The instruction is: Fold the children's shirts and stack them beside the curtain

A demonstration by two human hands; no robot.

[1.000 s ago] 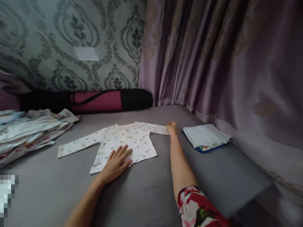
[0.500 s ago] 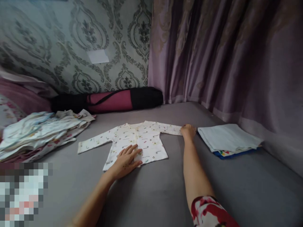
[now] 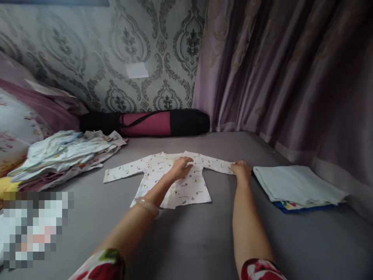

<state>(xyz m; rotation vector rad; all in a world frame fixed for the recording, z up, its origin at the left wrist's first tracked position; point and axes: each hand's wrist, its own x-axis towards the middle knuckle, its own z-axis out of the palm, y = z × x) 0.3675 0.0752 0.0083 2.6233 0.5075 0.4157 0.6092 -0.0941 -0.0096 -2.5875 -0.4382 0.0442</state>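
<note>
A small white long-sleeved baby shirt (image 3: 186, 190) with a scattered print lies flat on the grey sheet, both sleeves spread sideways. Over the upper chest of the shirt is my left hand (image 3: 180, 168), fingers apart and slightly bent, holding nothing; whether it touches the cloth I cannot tell. A pale bangle (image 3: 148, 208) circles that wrist. My right hand (image 3: 241, 169) is closed on the cuff of the right-side sleeve, its fingertips partly hidden. Just right of it sits a stack of folded cloths, a pale one (image 3: 297, 182) uppermost.
At left is a loose pile of clothes (image 3: 67, 151). A black and maroon long bag (image 3: 145, 123) lies along the patterned wall. Purple curtains (image 3: 247, 70) hang at right down to the grey sheet (image 3: 204, 241). The lower left corner is pixelated.
My left hand has moved from the shirt's lower front up to its upper chest. My right hand stays at the sleeve cuff. The view has shifted slightly left.
</note>
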